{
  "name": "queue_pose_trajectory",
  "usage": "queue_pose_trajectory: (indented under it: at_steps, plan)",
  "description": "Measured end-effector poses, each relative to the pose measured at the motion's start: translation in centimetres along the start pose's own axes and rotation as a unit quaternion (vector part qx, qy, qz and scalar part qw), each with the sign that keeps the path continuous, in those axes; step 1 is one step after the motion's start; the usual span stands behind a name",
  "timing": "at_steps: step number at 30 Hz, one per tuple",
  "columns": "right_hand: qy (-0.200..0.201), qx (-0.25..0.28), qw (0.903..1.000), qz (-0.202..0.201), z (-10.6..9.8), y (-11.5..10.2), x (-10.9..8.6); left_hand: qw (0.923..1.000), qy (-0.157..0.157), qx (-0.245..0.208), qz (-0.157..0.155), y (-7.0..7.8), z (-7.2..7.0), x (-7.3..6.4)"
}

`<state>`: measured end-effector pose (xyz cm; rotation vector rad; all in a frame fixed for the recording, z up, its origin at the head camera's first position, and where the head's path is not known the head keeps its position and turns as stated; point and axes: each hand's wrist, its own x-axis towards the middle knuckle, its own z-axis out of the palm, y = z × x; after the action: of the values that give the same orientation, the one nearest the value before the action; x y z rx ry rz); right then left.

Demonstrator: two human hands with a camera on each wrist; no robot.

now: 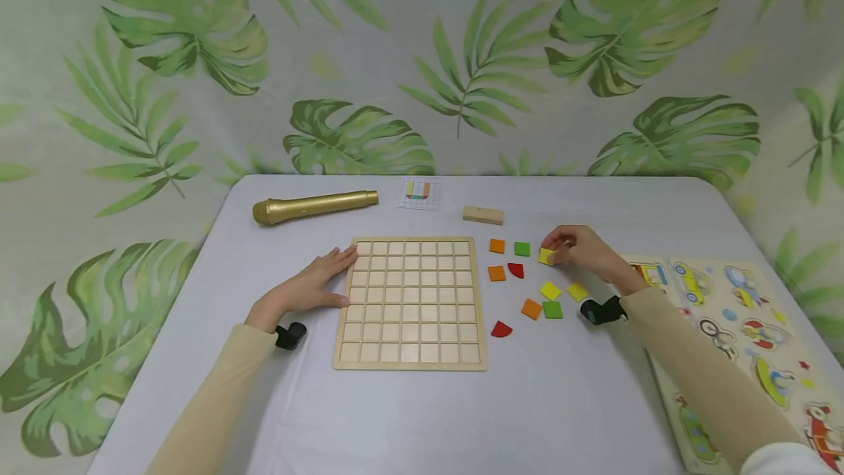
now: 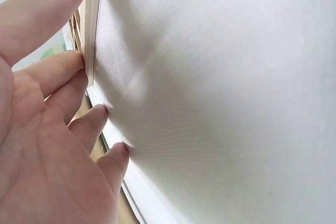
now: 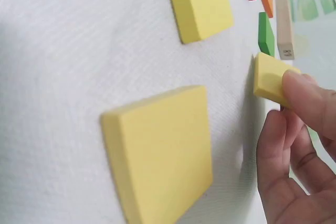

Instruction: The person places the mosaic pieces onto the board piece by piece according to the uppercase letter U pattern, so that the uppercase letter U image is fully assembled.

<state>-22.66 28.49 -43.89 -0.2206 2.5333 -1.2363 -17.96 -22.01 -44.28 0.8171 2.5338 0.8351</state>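
Note:
My right hand (image 1: 575, 249) pinches a yellow square tile (image 3: 270, 77) between thumb and fingers, tipped at the table's surface. Two more yellow tiles (image 3: 163, 156) lie on the cloth nearer the right wrist. My left hand (image 1: 310, 286) rests at the left edge of a wooden grid board (image 1: 480, 299), fingers extended and touching its rim. In the left wrist view the thumb and fingertips (image 2: 77, 61) meet the board's side, while the other fingers touch the cloth. Bare wooden squares fill the board's grid.
Orange tiles (image 1: 497, 273), green tiles (image 1: 552, 309) and red quarter-round pieces (image 1: 501, 329) lie right of the board. Behind stand a wooden block (image 1: 483, 215), a pattern card (image 1: 428, 204) and a gold microphone (image 1: 316, 207). A vehicle puzzle board (image 1: 738, 343) lies under the right forearm.

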Motion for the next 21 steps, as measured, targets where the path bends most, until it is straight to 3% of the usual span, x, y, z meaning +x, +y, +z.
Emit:
queue_pose_trajectory:
  at_steps: [10, 21]
  plan:
    - [-0.035, 0.059, 0.9976, -0.002, 0.2, -2.3, 0.5, 1.0, 0.0, -0.001, -0.003, 0.0, 0.0, 0.0]
    - [-0.081, 0.103, 0.9897, -0.059, 4.5, -6.9, 4.0, 1.0, -0.001, 0.0, -0.008, -0.3, 0.1, 0.0]
